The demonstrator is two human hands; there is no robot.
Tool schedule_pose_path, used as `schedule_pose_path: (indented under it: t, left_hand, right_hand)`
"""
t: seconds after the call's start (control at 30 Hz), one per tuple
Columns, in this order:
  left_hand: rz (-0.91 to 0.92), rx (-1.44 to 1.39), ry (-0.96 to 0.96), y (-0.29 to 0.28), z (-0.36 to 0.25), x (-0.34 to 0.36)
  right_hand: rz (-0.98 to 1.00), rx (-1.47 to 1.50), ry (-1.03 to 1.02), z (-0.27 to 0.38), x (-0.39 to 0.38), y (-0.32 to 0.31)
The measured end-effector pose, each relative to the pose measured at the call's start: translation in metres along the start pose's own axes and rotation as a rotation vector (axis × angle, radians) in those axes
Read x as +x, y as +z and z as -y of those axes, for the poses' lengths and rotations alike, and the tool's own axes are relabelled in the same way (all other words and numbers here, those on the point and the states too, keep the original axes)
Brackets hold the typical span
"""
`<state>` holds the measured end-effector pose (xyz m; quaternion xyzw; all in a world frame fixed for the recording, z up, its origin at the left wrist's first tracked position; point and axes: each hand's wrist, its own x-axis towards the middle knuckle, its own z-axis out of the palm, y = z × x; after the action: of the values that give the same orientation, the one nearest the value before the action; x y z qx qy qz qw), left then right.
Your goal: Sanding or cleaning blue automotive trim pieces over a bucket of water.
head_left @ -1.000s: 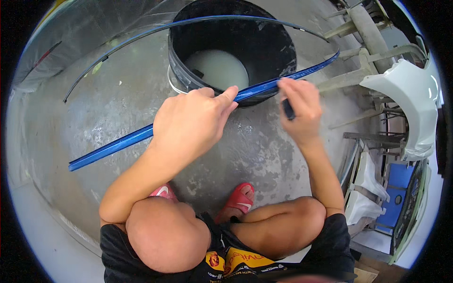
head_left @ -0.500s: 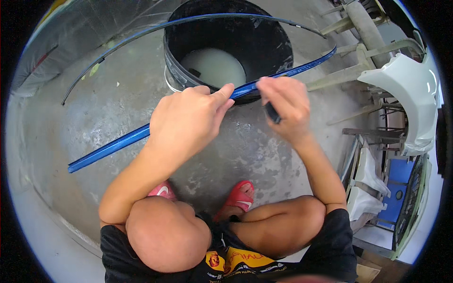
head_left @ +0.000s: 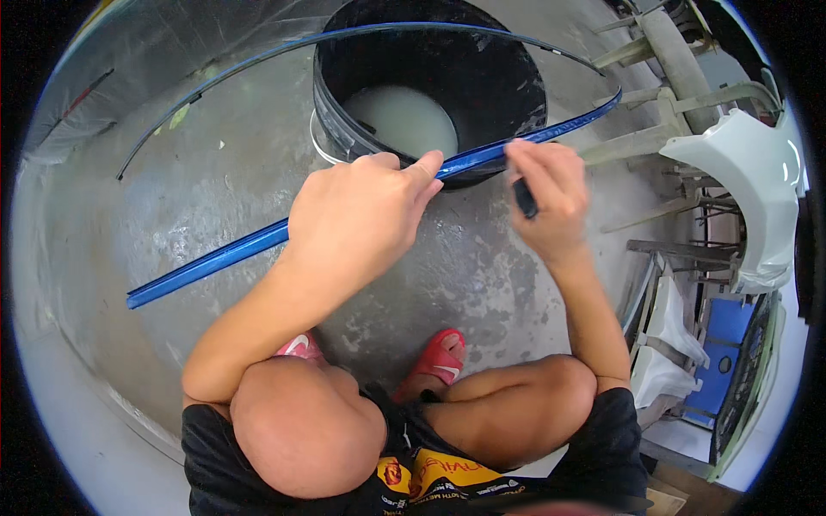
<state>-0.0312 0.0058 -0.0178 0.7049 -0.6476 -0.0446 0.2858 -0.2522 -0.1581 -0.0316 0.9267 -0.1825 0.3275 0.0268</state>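
Note:
A long, wet-looking blue trim strip (head_left: pixel 215 256) slants across in front of me, its right end curving upward. My left hand (head_left: pixel 357 211) is closed around its middle, thumb and index finger lying along it. Farther right, my right hand (head_left: pixel 555 193) has its fingertips against the strip's upper face. A small dark pad (head_left: pixel 525 199) is gripped in that hand and sticks out below the fingers; most of it is hidden. Beyond the strip stands a black bucket (head_left: pixel 344 129) with cloudy liquid (head_left: pixel 404 120) in its bottom.
A second thin, curved strip (head_left: pixel 249 58) arches across the bucket's mouth. Plastic sheeting (head_left: pixel 172 52) hangs at the far left. To the right are wooden stands (head_left: pixel 637 142), a white fender-like panel (head_left: pixel 744 172) and a blue panel (head_left: pixel 718 365). Wet patches mark the concrete floor (head_left: pixel 198 198).
Both hands and the strip appear slightly farther right, as does the bucket. My right hand has slid a little along the strip toward its right end, still with the dark pad.

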Motion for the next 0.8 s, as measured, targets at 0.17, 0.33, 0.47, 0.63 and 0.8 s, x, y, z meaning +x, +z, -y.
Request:
schedule_pose_path:
  t: [0.17, 0.33, 0.47, 0.63, 0.8]
  left_hand:
    - [0.026, 0.006, -0.013, 0.001, 0.0, 0.0]
    - [0.019, 0.021, -0.037, -0.001, -0.002, -0.001]
    - [0.045, 0.002, -0.063, -0.002, -0.003, 0.001]
    - [0.062, 0.01, -0.066, -0.004, -0.003, 0.001]
    - [0.06, -0.006, -0.067, -0.002, -0.003, 0.002]
  right_hand:
    - [0.182, 0.091, -0.227, 0.001, 0.006, -0.002]
    - [0.011, -0.031, 0.027, -0.01, 0.008, -0.006]
    - [0.061, 0.07, -0.116, -0.007, -0.004, 0.0]
    - [0.012, -0.041, 0.021, -0.009, 0.007, -0.005]
    - [0.072, 0.032, -0.182, 0.005, 0.01, -0.005]
